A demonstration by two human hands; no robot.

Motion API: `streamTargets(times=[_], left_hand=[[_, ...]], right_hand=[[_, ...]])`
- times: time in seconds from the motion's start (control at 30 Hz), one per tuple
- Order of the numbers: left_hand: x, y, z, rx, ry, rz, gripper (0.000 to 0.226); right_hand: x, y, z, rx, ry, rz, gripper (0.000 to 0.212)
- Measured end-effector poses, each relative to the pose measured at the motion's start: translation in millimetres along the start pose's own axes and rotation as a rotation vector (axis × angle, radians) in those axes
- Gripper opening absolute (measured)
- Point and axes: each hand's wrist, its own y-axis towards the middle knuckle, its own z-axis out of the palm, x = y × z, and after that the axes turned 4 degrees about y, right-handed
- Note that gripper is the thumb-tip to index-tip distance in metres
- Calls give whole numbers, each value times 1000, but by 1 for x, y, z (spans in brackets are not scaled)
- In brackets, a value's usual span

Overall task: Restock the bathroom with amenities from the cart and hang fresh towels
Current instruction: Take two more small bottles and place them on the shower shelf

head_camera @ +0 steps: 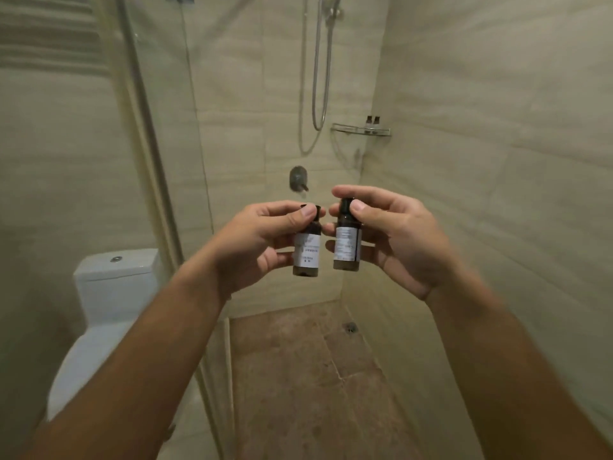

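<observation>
Fingers (265, 210) of the left hand (252, 240) are curled round a small dark brown amenity bottle with a white label (306, 247), the thumb pressed near its black cap; the right hand (394, 240) pinches a second small dark bottle with a white label (346, 242) the same way, thumb on the neck, fingers wrapped behind; both bottles stand upright, just beside each other but apart, labels turned toward the person, probably so that the print can be read and the two told apart before they are set down; they are held up in mid-air at the open mouth of the beige-tiled shower stall, over its brown stone floor (315, 376); in the far corner a chrome wire corner shelf (360, 129) already carries two small dark bottles (372, 120), well apart from the hands, and it looks the likely home for the fresh pair; a clear glass shower screen (159, 161) stands to the left, with a white ceramic toilet (116, 283) beyond it; no towels or cart show from here, so that part of the job seems not yet done.
</observation>
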Motion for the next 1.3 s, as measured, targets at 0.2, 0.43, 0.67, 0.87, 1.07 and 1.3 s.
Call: streamTargets(times=[0.2,0.43,0.67,0.87,1.07,1.3], left_hand=[[-1,67,-14,114,-80,-28,34],[7,131,-18,223,-158,-28,27],[25,204,-21,169,-211,-55,29],[45,300,-37,98,-273,-70,29],[51,435,-34,47,-145,-20,38],[30,558,-31,-31,-56,60,30]], right_hand=[[3,52,-18,-110,-114,-23,34],[10,100,-41,-244,-235,74,33],[0,164,-69,-273,-185,96,36],[-33,257,-121,-223,-155,62,34],[-54,381,-198,-230,-139,-3,33],[-38,486,-264,-297,-303,-118,34]])
